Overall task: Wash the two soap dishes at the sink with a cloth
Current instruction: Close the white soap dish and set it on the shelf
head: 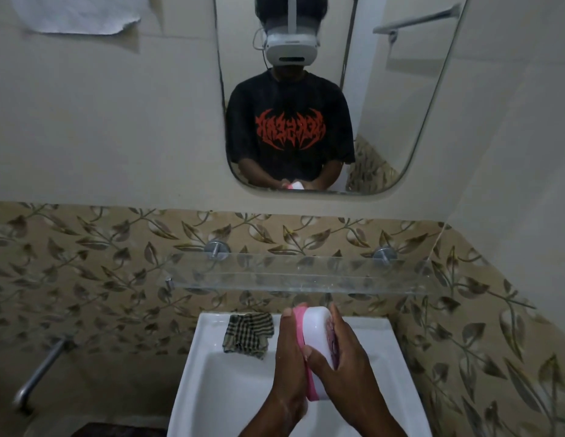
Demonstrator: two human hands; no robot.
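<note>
The upper wall [101, 121] is plain cream, and below it runs a band of tan tiles [85, 263] patterned with leafy vines. A rounded mirror [401, 105] hangs on the cream part, reflecting a towel rail. Under it, a clear glass shelf [306, 272] sits on two round metal brackets. A metal pipe [41, 370] slants out low on the left. The light is dim.

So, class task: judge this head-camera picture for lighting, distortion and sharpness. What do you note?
Head view: dim, flat indoor light, dark at the corners; wide-angle bending bows the rounded wall mirror and the clear glass shelf; the white ceramic sink is brightest; both hands and the white-and-pink plastic soap dish look slightly soft; the checked cloth reads clearly.
</note>
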